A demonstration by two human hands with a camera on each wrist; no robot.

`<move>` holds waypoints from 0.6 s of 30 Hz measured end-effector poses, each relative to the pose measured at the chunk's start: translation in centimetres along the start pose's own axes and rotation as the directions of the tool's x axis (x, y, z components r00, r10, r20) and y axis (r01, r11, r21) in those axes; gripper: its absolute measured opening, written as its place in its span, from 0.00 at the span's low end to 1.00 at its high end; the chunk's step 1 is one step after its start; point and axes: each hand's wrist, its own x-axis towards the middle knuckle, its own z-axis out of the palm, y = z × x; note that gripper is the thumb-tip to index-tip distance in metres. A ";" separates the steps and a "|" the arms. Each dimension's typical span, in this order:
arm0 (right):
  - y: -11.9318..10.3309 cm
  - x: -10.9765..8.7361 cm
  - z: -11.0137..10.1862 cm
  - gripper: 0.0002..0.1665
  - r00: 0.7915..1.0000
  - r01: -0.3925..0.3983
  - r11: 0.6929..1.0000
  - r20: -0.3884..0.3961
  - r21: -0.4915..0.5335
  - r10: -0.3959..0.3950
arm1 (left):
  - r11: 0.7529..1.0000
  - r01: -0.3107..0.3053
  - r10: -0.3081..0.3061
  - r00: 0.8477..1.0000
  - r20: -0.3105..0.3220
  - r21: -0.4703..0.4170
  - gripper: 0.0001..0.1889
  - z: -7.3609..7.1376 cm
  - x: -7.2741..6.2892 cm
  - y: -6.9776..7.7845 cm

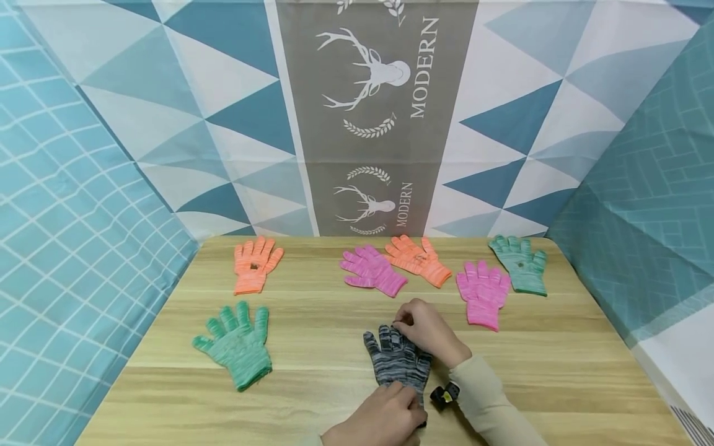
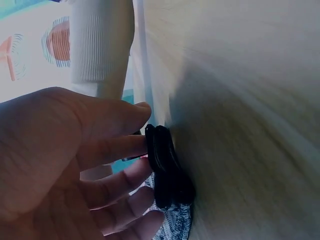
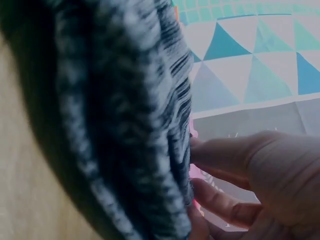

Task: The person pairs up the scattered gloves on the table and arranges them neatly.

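Observation:
A grey-and-black striped knit glove (image 1: 397, 364) lies on the wooden table, its fingers toward the back. My right hand (image 1: 428, 331) pinches one of its fingertips between thumb and index finger. In the right wrist view the striped knit (image 3: 135, 100) fills the left side, with the thumb (image 3: 220, 152) at its edge. Over the cuff end, my left hand (image 1: 382, 414) rests with lightly bent fingers. The left wrist view shows those fingertips against the folded black cuff (image 2: 165, 167), while the thumb (image 2: 122, 116) stands apart from it.
A green glove (image 1: 240, 347) and an orange glove (image 1: 254, 266) lie at left. Farther back are a pink glove (image 1: 370, 269), another orange glove (image 1: 419, 259), a second pink glove (image 1: 484, 291) and a teal glove (image 1: 521, 263). A black device (image 1: 444, 395) sits by the right sleeve.

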 end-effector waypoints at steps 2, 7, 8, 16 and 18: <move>0.0 -0.1 0.0 0.05 1.000 -0.022 1.000 -0.018 0.018 0.023 | 1.000 -0.007 0.007 1.000 -0.020 0.001 0.07 0.0 0.0 0.0; 0.0 -0.4 -0.4 0.06 0.996 -0.055 0.998 -0.072 0.044 0.058 | 0.999 -0.040 0.040 0.999 -0.027 0.006 0.09 0.0 0.1 0.2; 0.0 -0.5 -0.4 0.06 0.995 -0.055 0.997 -0.079 0.046 0.059 | 0.999 -0.044 0.044 0.999 -0.022 0.001 0.08 0.0 0.1 0.2; 0.2 -0.4 -0.2 0.06 0.993 -0.069 0.997 -0.091 0.045 0.073 | 0.998 -0.058 0.057 0.998 -0.009 -0.013 0.04 0.0 0.3 0.4; 0.4 -0.4 -0.1 0.06 0.994 -0.066 0.997 -0.090 0.038 0.069 | 0.998 -0.056 0.056 0.998 0.004 -0.022 0.04 0.0 0.4 0.4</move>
